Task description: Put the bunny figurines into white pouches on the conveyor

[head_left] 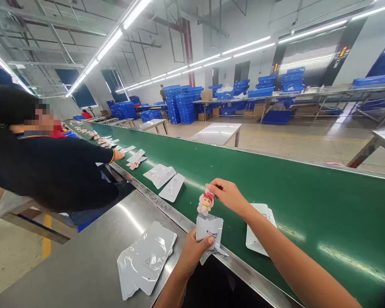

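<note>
My left hand [195, 250] grips a small white pouch [209, 230] near the belt's metal edge, thumb across its printed front. Just above the pouch's top, a small pink plush doll [205, 202] with a red bow hangs from my right hand [226, 194], pinched at its upper end. The doll's lower end meets the pouch's top; whether any of it is inside, I cannot tell. Beneath my right forearm, several white pouches [255, 239] lie stacked on the green conveyor belt [308, 201]. A fanned pile of white pouches [147, 259] rests on the steel table left of my left hand.
The steel table [93, 256] adjoins the belt's metal rail [154, 199]. More pouches [160, 174] and dolls lie farther along the belt. A co-worker [51, 171] sits at left, one arm reaching over the belt. Blue crates [184, 107] stand stacked behind.
</note>
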A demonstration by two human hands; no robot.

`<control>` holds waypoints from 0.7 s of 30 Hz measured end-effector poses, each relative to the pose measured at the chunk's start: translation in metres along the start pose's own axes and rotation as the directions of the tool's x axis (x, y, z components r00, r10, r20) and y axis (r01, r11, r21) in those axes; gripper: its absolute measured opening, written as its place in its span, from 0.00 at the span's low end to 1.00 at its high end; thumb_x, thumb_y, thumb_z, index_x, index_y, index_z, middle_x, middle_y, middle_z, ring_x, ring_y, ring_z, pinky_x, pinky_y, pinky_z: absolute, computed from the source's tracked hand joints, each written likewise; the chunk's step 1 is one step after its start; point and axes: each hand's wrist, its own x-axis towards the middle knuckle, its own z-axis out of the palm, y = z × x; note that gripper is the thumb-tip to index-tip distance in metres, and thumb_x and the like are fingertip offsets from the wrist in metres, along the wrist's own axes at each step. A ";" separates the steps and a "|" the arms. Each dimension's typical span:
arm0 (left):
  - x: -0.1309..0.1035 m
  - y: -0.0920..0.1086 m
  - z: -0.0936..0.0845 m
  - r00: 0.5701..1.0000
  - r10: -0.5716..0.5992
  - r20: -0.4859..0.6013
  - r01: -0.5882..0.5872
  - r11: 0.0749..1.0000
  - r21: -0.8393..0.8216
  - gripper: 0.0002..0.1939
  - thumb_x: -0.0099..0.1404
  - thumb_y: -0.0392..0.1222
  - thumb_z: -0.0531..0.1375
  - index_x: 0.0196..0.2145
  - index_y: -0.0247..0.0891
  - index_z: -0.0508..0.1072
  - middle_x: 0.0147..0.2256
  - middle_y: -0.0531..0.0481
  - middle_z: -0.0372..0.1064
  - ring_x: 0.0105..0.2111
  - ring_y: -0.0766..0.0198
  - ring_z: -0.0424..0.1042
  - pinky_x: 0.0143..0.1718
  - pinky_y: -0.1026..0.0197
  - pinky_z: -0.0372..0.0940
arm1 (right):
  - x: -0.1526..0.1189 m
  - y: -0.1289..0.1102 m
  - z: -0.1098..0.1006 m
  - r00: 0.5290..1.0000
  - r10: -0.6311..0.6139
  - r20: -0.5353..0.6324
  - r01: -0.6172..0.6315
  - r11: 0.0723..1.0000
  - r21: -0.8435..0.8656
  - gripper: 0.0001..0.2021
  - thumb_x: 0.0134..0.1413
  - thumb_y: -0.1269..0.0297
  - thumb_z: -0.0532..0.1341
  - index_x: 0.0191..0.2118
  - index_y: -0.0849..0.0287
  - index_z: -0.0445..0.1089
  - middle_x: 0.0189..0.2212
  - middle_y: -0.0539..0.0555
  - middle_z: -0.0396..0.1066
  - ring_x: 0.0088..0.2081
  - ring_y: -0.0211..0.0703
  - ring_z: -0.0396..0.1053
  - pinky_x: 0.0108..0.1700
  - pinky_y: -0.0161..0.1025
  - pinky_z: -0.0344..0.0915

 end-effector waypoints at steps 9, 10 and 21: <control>-0.009 0.003 0.034 0.959 -0.108 0.261 0.141 0.984 -0.112 0.27 0.44 0.54 0.69 0.36 0.29 0.73 0.29 0.46 0.68 0.29 0.64 0.65 0.31 0.64 0.58 | -0.061 0.003 -0.015 0.974 -0.185 0.133 0.202 0.971 -0.126 0.11 0.58 0.62 0.57 0.26 0.58 0.67 0.25 0.47 0.67 0.27 0.34 0.62 0.30 0.32 0.57; -0.010 0.003 0.037 0.953 -0.116 0.281 0.155 0.981 -0.119 0.27 0.44 0.53 0.69 0.36 0.29 0.72 0.29 0.46 0.68 0.29 0.64 0.65 0.31 0.64 0.58 | -0.066 0.002 -0.016 0.967 -0.220 0.131 0.239 0.958 -0.156 0.10 0.58 0.63 0.57 0.26 0.58 0.68 0.24 0.47 0.68 0.29 0.35 0.63 0.32 0.33 0.58; -0.011 0.019 0.070 0.895 -0.042 0.443 -0.008 0.994 0.110 0.15 0.51 0.48 0.66 0.31 0.32 0.74 0.26 0.52 0.67 0.27 0.66 0.63 0.29 0.66 0.56 | -0.132 -0.013 -0.051 0.903 -0.175 0.392 0.306 0.903 -0.302 0.13 0.57 0.54 0.56 0.31 0.55 0.74 0.59 0.50 0.54 0.59 0.54 0.50 0.58 0.55 0.50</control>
